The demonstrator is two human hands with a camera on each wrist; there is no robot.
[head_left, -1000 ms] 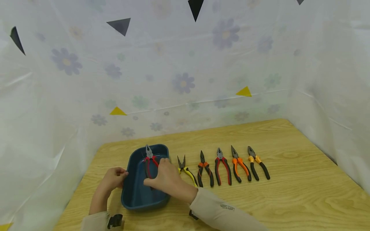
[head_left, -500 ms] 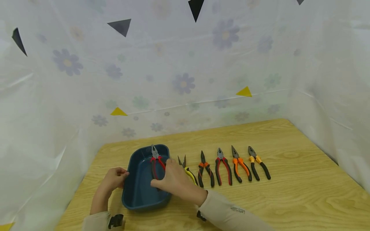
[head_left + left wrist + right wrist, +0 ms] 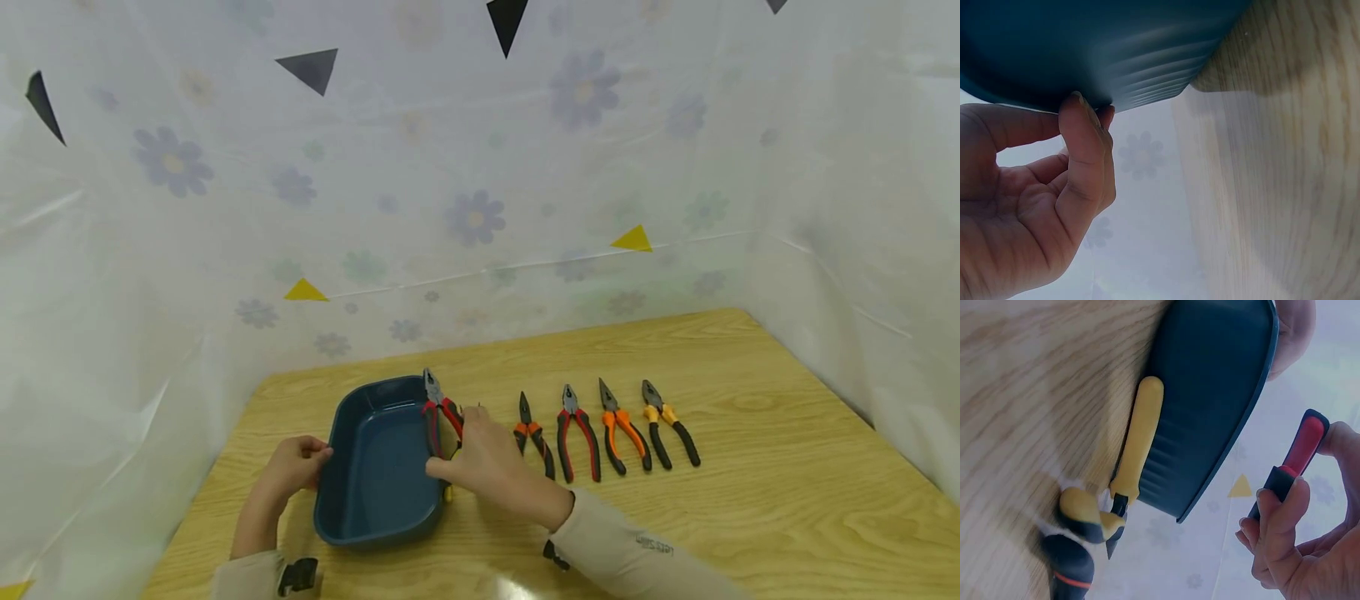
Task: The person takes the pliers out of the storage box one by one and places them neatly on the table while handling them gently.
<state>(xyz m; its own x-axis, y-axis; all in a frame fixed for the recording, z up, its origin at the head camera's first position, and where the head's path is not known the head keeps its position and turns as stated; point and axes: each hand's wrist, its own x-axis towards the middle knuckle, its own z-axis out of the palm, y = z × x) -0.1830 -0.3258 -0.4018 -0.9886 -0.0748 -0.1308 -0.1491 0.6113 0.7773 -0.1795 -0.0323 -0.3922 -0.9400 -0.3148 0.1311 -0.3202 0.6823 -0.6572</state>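
Note:
My left hand [image 3: 288,467] pinches the left rim of a dark blue plastic basin [image 3: 375,479] between thumb and fingers; the left wrist view shows the fingertips on its rim. My right hand [image 3: 498,467] grips combination pliers [image 3: 432,390] with red and black handles above the basin's right rim, jaws pointing away from me. In the right wrist view those pliers' handles [image 3: 1304,444] are partly covered by the fingers. Below them, yellow-handled pliers [image 3: 1138,437] lie on the table against the basin's side. The head view mostly hides these behind the right hand.
Right of the hand, several pliers lie in a row on the wooden table [image 3: 780,467]: long-nose pliers [image 3: 525,408], red-and-black combination pliers [image 3: 572,408], orange-handled pliers [image 3: 611,408] and yellow-and-black pliers [image 3: 656,403]. A white flowered curtain [image 3: 420,208] surrounds the table.
My right hand has carried the red-and-black pliers rightward, from over the basin's inside to its right rim, covering the yellow-handled pliers. The left hand and basin have stayed put.

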